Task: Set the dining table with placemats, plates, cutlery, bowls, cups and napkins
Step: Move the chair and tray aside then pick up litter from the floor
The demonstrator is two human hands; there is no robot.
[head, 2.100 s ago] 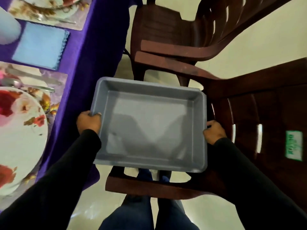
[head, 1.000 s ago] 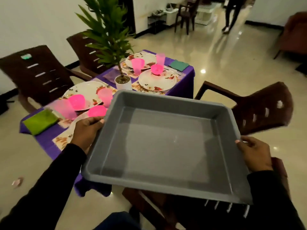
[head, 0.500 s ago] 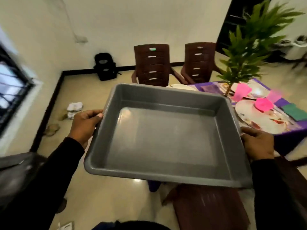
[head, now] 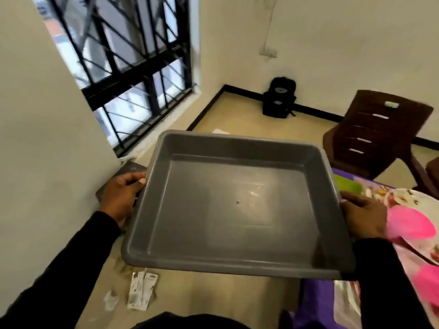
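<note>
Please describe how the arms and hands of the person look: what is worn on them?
Both arms are covered by long black sleeves that end at the wrists. The cloth is plain, with no visible print or marking. The left hand and the right hand are bare: no gloves. No ring, watch or bracelet is visible in this view.

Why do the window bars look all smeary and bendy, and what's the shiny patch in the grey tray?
Head view: the window bars are motion-blurred, and the wide lens bends them. The grey tray stays sharper; the pale patch on its floor is glare.
</note>
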